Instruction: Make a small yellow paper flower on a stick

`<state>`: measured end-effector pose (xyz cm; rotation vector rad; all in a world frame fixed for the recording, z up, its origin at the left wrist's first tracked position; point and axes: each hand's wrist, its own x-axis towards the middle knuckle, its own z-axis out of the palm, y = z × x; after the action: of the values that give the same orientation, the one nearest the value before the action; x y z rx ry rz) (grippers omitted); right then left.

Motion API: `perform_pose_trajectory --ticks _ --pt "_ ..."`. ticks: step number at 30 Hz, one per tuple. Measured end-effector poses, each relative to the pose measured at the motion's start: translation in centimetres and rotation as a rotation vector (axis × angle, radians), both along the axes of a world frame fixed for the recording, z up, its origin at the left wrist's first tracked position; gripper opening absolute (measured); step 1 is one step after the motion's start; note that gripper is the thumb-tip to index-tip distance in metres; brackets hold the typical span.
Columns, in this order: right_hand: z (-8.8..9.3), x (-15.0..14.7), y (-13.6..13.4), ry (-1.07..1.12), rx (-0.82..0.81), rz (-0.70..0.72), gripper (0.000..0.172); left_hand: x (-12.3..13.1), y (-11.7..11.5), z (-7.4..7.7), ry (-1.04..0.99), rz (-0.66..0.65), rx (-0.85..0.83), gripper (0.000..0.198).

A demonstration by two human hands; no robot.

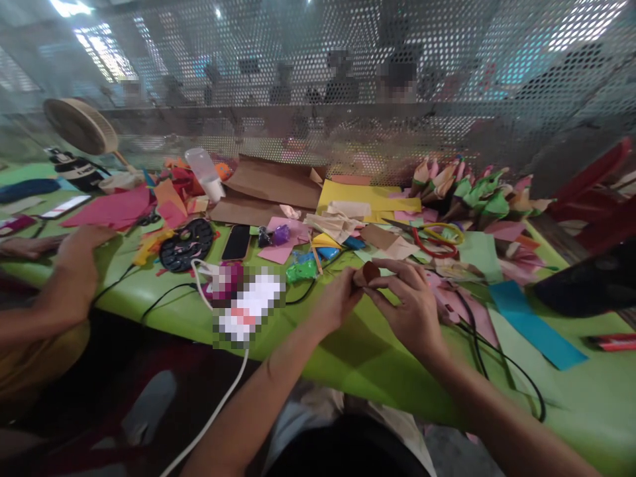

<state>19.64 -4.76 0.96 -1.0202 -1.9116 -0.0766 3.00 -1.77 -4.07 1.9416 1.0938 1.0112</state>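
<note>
A small piece of brown paper [370, 271], curled into a roll or cone, is held between both hands above the table's near edge. My left hand [338, 299] is closed around its lower left side. The thumb and fingers of my right hand [410, 306] pinch its right side and upper rim. Behind the hands lie red-and-yellow-handled scissors [433, 250] and scraps of brown paper [387, 240]. A green plastic packet [301, 269] lies to the left of my left hand. The inside of the curl is mostly hidden.
Several paper flowers [484, 189] stand at the back right. A blue paper strip [539, 324] and black cables [477, 331] lie on the right. Phones, including a dark one [236, 243], lie on the left, near a co-worker's arm [69, 278]. A perforated metal screen [318, 86] rises behind.
</note>
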Motion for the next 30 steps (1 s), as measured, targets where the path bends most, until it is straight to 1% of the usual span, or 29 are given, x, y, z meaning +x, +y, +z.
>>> perform_pose_trajectory --ticks 2,6,8,12,14,16,19,22,25,30 --pt "0.2 0.0 -0.1 -0.012 0.036 0.001 0.007 0.0 0.0 0.1 -0.005 0.022 -0.018 0.012" --pt "0.5 0.1 -0.2 -0.050 0.068 0.017 0.006 0.0 -0.1 0.6 -0.018 0.011 0.003 0.018" --pt "0.8 0.3 -0.4 -0.043 0.083 0.020 0.003 0.0 -0.1 0.8 -0.025 0.027 0.008 0.015" --pt "1.7 1.1 -0.7 0.042 0.141 -0.013 0.011 0.0 0.0 0.9 -0.028 0.098 0.025 0.011" --pt "2.0 1.5 -0.8 0.034 0.128 -0.005 0.009 -0.1 -0.1 1.0 -0.026 0.114 0.065 0.011" --pt "2.1 1.6 -0.9 -0.038 0.079 0.036 0.009 -0.2 -0.4 1.1 -0.035 0.102 0.119 0.011" --pt "1.9 1.3 -0.8 -0.184 0.038 0.073 0.018 -0.4 -0.7 1.4 -0.009 0.086 0.195 0.015" --pt "1.4 0.7 -0.8 -0.298 0.066 0.036 0.022 -0.4 -0.7 1.5 0.081 0.103 0.239 0.017" --pt "1.0 0.3 -0.9 -0.361 0.081 0.012 0.022 -0.4 -0.7 1.4 0.164 0.120 0.229 0.017" --pt "0.3 0.4 -0.8 -0.396 0.059 0.050 0.026 -0.4 -0.8 1.5 0.216 0.099 0.171 0.023"
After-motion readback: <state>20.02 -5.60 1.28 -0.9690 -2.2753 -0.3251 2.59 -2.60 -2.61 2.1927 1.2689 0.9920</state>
